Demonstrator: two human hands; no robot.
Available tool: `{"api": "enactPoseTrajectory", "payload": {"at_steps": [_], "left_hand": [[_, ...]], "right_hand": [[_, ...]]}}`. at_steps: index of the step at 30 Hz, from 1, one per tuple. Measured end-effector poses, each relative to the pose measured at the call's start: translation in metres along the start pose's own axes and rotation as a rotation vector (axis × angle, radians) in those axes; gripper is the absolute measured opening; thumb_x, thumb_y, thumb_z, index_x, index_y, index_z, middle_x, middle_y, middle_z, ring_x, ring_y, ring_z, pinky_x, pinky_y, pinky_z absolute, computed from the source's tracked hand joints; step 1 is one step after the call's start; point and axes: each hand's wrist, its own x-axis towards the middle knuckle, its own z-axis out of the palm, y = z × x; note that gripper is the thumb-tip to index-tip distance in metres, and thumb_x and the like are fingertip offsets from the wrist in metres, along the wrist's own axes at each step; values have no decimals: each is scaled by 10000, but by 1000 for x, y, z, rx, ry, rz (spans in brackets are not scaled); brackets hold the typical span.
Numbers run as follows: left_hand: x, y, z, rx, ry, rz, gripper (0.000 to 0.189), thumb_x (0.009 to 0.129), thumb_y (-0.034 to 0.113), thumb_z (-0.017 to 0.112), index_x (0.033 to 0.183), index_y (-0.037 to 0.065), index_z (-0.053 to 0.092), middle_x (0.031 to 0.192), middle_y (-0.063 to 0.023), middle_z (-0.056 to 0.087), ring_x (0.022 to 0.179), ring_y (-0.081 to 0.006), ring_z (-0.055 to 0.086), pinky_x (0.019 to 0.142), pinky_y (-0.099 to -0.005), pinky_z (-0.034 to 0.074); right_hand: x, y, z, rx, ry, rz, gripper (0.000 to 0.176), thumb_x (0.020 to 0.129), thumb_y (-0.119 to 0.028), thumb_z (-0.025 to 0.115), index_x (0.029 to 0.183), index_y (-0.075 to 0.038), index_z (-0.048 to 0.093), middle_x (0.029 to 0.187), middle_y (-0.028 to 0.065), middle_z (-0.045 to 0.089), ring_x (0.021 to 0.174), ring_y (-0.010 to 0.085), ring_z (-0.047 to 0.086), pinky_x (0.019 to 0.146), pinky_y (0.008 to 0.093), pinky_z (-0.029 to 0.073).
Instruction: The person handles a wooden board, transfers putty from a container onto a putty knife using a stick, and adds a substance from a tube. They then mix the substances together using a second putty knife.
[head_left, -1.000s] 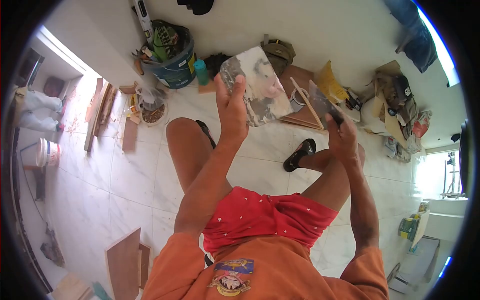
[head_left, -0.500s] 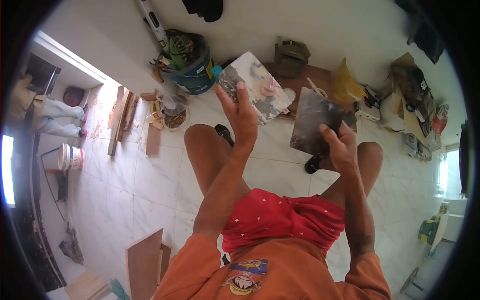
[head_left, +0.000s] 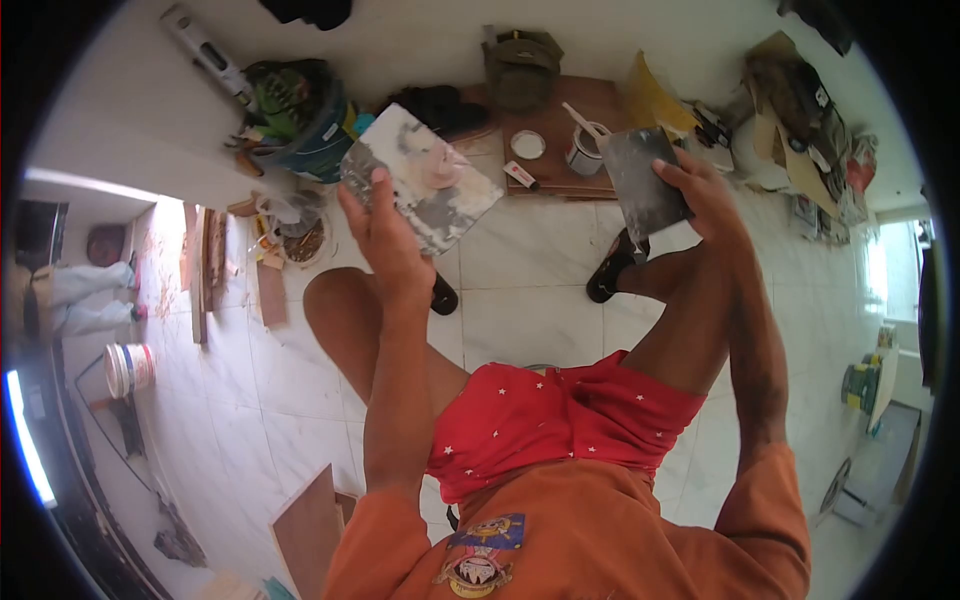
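Observation:
My left hand [head_left: 388, 240] grips a flat rectangular plate [head_left: 400, 150] by its lower edge, thumb on the face. White and grey paste covers that face, with a pinkish lump [head_left: 440, 168] near the middle. In my right hand [head_left: 698, 195] is a thin dark rectangular spreader blade [head_left: 640, 180], pinched at its right side, with pale smears along its edge. The two tools are held apart above the floor. Beyond the blade stands an open tin [head_left: 583, 158] with a stick resting in it. Beside the tin lie a round lid [head_left: 528, 145] and a small white-and-red tube or box [head_left: 521, 175].
The tin rests on a brown board [head_left: 560, 110] by the wall, near a bag [head_left: 522, 65]. A bucket of tools [head_left: 315, 140] stands at left, with wood strips [head_left: 205, 270] and a white pail [head_left: 130, 370] farther out. Cardboard and bags [head_left: 790, 130] lie right. Another person's legs [head_left: 90, 290] show far left.
The view has shifted, and most of the scene now sits further left. The right hand and its blade have moved up and outward, uncovering the tin. Both tools stay held.

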Motion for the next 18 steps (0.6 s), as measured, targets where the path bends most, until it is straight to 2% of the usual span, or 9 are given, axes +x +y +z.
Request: {"api": "enactPoseTrajectory", "payload": {"at_steps": [4,6,10,13,15,18], "left_hand": [[-4,2,12,33,-45,-95,487,976,205,576,1397,54,382,1284,-113,548,1100,-228,586,910,-352,496],[-7,1,23,75,-30,-146,465,973,206,573,1378,51,405,1268,-109,555,1103,-232,591,910,-361,507],[-3,-7,36,118,-63,-192,470,974,215,562,1380,33,412,1260,-110,555,1121,-235,586,909,-363,511],[2,-15,42,158,-50,-224,481,978,224,557,1390,31,401,1271,-116,546,1132,-244,581,916,-368,511],[4,-18,40,181,-63,-247,494,979,227,556,1401,31,390,1284,-120,535,1137,-250,578,923,-375,509],[6,-18,44,218,-12,-303,517,979,226,557,1418,27,371,1299,-128,519,1141,-259,575,924,-388,510]], "right_hand": [[62,23,-27,-238,53,-15,355,945,-182,608,1247,4,591,989,59,647,836,131,608,747,297,493],[118,46,-53,-374,69,35,367,928,-173,617,1237,23,591,985,83,653,841,147,611,752,312,491],[146,35,-50,-590,68,77,395,899,-164,623,1224,57,582,969,129,665,845,178,620,765,339,487],[179,61,-63,-817,61,-66,399,887,-175,622,1207,60,586,940,146,669,824,188,625,772,344,487],[213,95,-80,-814,92,-9,391,890,-177,620,1200,60,590,941,149,670,816,191,631,771,343,490],[231,109,-86,-700,114,49,380,887,-168,624,1191,58,599,947,144,672,808,193,635,763,344,495]]}}
